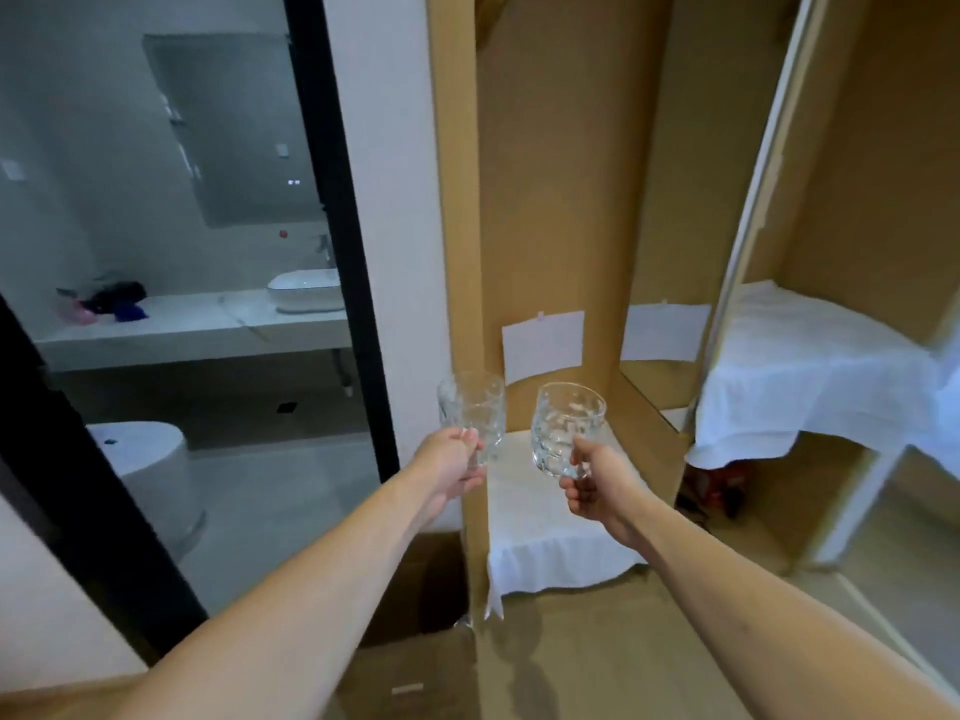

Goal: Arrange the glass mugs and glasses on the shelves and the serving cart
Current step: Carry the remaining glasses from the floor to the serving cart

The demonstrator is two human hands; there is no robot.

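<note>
- a room with a tan shelf unit [550, 174] ahead; to its left a black-framed doorway [337, 226] opens on a dim bathroom with a counter [171, 330], a basin [306, 290] and a toilet [150, 459].
- the unit's tall middle bay has a low shelf under a white cloth [545, 543]; a white paper [543, 345] is stuck on its back wall, and a second paper [665, 332] shows further right.
- to the right, a higher shelf carries a towel [810, 376] that hangs over its front edge.
- both bare arms reach forward, each hand holding a clear patterned glass in front of the middle bay, above the cloth.
- left hand [452, 470]: fingers curled round the base of the left glass [471, 407]; the bowl stands upright above the fingers, in front of the unit's left post.
- right hand [597, 485]: thumb and fingers pinch the bottom of the right glass [569, 426]; its rounded bowl rises above and left of the hand, tilted slightly left.
- the two glasses are near each other, apart, neither touching the shelf.
</note>
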